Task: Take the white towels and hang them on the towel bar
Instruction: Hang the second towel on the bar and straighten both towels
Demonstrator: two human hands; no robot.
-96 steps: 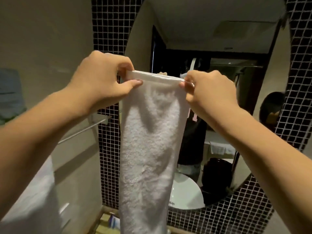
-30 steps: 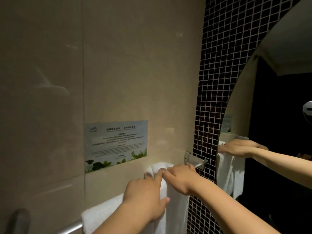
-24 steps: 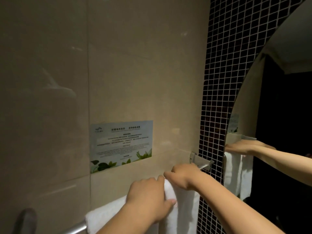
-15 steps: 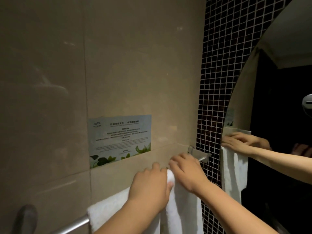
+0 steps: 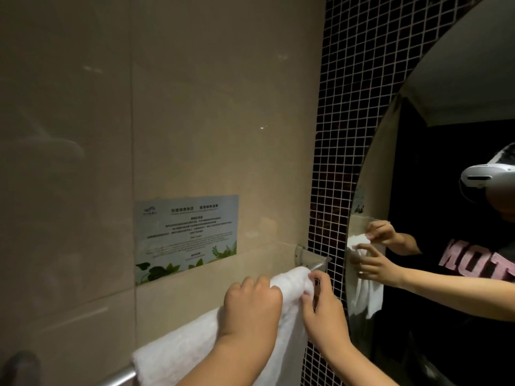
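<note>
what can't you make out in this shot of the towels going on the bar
Head view:
- Metal towel bar: middle hidden by the white towels.
- Towels' lower ends: cut off by the bottom edge.
- Wall notice with green leaves: print too small.
- Left hand fingertips: buried in towel; right hand pinches its edge.

White towels (image 5: 181, 349) drape over the bar (image 5: 118, 378) on the beige wall. The left hand (image 5: 252, 306) presses on the top fold; the right hand (image 5: 323, 307) seems to pinch the towel's end near the bracket (image 5: 309, 256). A mirror (image 5: 434, 207) reflects both hands.
</note>
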